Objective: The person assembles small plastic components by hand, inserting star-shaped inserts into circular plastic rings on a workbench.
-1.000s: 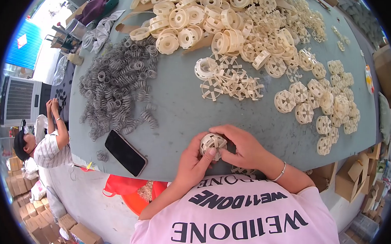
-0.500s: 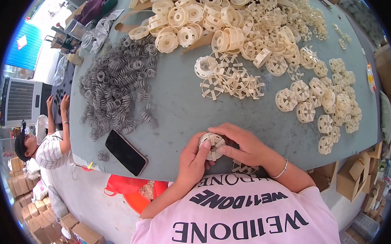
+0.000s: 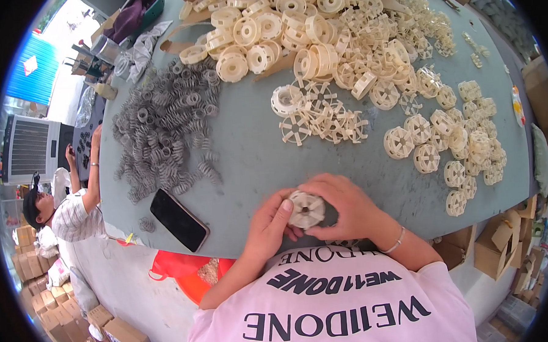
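Close to the table's near edge, my left hand (image 3: 270, 223) grips a cream round plastic wheel (image 3: 306, 210) with spokes and a dark centre hole. My left thumb presses on its rim. Curled around the wheel's far and right side is my right hand (image 3: 349, 207), fingers and thumb at its edge. Beyond them lie loose spoked plastic pieces (image 3: 336, 122) and an open cream ring housing (image 3: 286, 101). To the left spreads a heap of grey coil springs (image 3: 162, 124). Finished-looking spoked wheels (image 3: 427, 158) sit in a group at the right.
A black phone (image 3: 179, 219) lies left of my hands, beside one spring (image 3: 147, 224). Cream ring housings (image 3: 261, 28) are piled at the far side. A red-orange container (image 3: 193, 287) stands below the near edge. Another person (image 3: 74, 210) works at the left.
The wheel has turned in my hands and now faces up more fully. My right thumb has shifted from its face to its lower edge. The other person's hands have moved lower.
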A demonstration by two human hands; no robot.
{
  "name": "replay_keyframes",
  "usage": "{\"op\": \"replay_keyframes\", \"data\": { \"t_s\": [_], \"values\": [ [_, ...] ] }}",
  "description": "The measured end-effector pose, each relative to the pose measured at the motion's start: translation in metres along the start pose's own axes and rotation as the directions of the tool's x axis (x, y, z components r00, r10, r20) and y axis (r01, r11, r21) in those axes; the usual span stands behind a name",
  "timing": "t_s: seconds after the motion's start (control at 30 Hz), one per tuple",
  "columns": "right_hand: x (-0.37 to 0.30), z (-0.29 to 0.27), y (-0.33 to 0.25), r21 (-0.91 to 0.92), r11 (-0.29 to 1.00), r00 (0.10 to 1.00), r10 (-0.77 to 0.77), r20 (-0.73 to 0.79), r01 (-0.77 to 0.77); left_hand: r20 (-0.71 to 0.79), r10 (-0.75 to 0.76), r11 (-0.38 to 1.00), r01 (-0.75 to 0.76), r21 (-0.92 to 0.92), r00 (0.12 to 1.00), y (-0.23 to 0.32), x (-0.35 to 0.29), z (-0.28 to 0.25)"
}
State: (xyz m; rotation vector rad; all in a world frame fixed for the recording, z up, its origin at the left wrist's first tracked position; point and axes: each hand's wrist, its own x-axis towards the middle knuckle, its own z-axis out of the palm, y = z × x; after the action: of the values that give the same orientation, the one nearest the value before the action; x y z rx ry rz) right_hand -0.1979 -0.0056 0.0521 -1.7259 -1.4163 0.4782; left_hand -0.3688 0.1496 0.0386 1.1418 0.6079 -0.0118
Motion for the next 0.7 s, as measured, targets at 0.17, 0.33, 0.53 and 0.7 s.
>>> {"op": "replay_keyframes", "data": {
  "t_s": [0.17,0.33,0.53,0.7],
  "values": [
    [-0.033,-0.083,0.022,-0.459,0.849,0.92,0.077,-0.384,-0.262,-0.089,0.079,0.985,-0.065,0.159,0.993,0.006,0.002,-0.017],
    [-0.047,-0.132,0.048,-0.692,0.512,0.776,-0.075,-0.626,-0.509,-0.107,0.605,0.576,-0.341,0.742,0.789,0.042,0.06,-0.014],
    [0.02,-0.071,0.035,-0.444,0.883,0.954,0.012,-0.299,-0.15,-0.058,0.556,0.497,-0.276,0.822,0.829,0.087,0.161,-0.026],
    [0.02,-0.05,0.067,-0.39,0.894,0.966,0.144,-0.214,-0.219,0.158,0.585,0.302,-0.394,0.868,0.795,0.079,0.184,-0.029]
  ]
}}
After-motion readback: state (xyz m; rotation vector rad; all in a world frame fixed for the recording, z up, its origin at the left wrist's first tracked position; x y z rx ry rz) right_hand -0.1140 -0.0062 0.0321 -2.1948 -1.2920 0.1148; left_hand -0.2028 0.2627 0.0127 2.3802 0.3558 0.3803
